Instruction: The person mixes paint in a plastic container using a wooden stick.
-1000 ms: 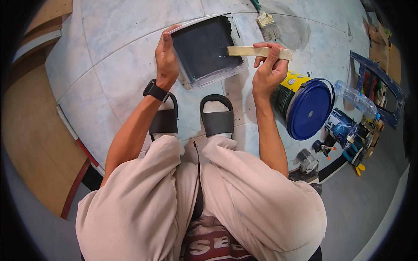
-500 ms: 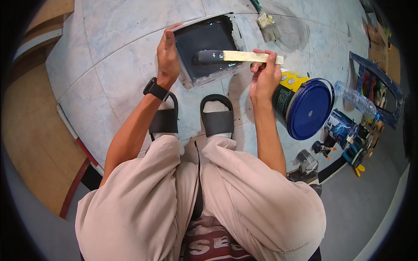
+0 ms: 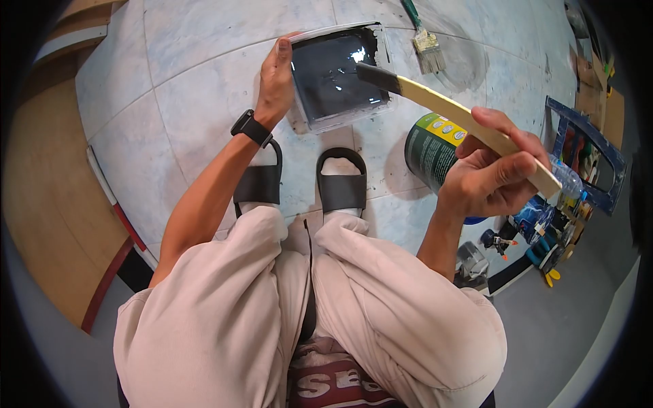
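My left hand (image 3: pixel 275 85) grips the left edge of a square, clear plastic container (image 3: pixel 343 123) on the tiled floor, thumb on the rim. Glossy dark grey paint (image 3: pixel 323 92) fills the inside, with black smears on the far right rim. In my right hand (image 3: pixel 490 178) is a flat wooden stir stick (image 3: pixel 442 105), pinched near its bare end. Its other end is coated in dark paint and points at the container, over the right part of the paint. Behind my right hand lies a green and yellow paint bucket (image 3: pixel 427 158), whose blue lid is mostly hidden.
A paintbrush (image 3: pixel 426 51) with a green handle lies beyond the container. To the right are a blue frame (image 3: pixel 598 163), a plastic bottle (image 3: pixel 566 178) and assorted tools. Wooden boards (image 3: pixel 61 190) stand at the left. My sandalled feet (image 3: pixel 342 190) are just below the container.
My right hand has moved right and toward me, drawing the stir stick up out of the paint and tilting it. My left hand stays on the container.
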Tool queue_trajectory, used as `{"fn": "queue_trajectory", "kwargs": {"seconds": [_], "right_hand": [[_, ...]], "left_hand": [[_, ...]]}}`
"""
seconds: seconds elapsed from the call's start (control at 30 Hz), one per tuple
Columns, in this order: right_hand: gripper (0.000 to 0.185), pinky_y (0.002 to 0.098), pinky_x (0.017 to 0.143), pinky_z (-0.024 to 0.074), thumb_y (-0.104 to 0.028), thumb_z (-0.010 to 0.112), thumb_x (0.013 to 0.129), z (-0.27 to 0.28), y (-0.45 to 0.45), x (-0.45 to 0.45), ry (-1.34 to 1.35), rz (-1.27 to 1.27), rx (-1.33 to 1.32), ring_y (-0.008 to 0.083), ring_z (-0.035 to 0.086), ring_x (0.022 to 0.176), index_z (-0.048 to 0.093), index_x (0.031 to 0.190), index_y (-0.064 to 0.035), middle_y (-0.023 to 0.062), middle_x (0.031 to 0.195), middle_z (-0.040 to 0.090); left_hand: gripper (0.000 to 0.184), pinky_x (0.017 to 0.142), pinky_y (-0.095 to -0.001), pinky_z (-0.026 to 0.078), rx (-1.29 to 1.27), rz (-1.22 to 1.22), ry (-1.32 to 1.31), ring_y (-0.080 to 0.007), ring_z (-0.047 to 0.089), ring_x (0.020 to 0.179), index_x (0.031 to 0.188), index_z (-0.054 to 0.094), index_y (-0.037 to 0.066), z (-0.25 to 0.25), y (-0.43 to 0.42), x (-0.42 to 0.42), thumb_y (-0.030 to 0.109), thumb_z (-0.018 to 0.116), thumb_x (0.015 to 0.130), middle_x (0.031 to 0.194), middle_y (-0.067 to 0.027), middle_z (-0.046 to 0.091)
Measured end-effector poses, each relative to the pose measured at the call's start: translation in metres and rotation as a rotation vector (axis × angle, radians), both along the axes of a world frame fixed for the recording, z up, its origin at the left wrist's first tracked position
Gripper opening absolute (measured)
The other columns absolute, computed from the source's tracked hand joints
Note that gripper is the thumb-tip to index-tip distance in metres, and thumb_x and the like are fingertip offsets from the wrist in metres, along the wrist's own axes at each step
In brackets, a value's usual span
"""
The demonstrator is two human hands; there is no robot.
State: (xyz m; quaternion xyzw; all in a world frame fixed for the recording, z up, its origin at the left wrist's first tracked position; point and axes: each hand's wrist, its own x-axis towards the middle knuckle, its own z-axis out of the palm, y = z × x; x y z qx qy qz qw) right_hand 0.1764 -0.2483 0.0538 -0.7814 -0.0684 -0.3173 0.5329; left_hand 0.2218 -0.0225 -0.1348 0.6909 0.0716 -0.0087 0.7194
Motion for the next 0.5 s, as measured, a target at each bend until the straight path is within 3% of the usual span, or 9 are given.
{"fn": "queue_trajectory", "kwargs": {"seconds": [0.3, 0.5], "right_hand": [[0.034, 0.0205, 0.045, 0.0435, -0.044, 0.042, 0.116, 0.003, 0.001, -0.005, -0.008, -0.016, -0.107, 0.0135, 0.062, 0.057, 0.05, 0.115, -0.0102, 0.0208, 0.089, 0.076], [0.037, 0.0206, 0.045, 0.0427, -0.042, 0.045, 0.116, -0.008, -0.004, -0.002, 0.047, -0.065, 0.035, 0.0127, 0.059, 0.054, 0.048, 0.115, -0.0054, 0.0223, 0.092, 0.077]], "left_hand": [[0.075, 0.111, -0.0308, 0.042, -0.01, -0.003, -0.015, -0.0181, 0.06, 0.121, 0.138, 0.065, -0.002, -0.005, -0.001, 0.001, 0.064, 0.036, 0.113, 0.126, -0.0094, 0.07], [0.076, 0.111, -0.0309, 0.042, 0.017, -0.006, -0.018, -0.0178, 0.06, 0.122, 0.138, 0.065, -0.001, -0.004, -0.001, 0.0, 0.064, 0.036, 0.113, 0.127, -0.0097, 0.07]]}}
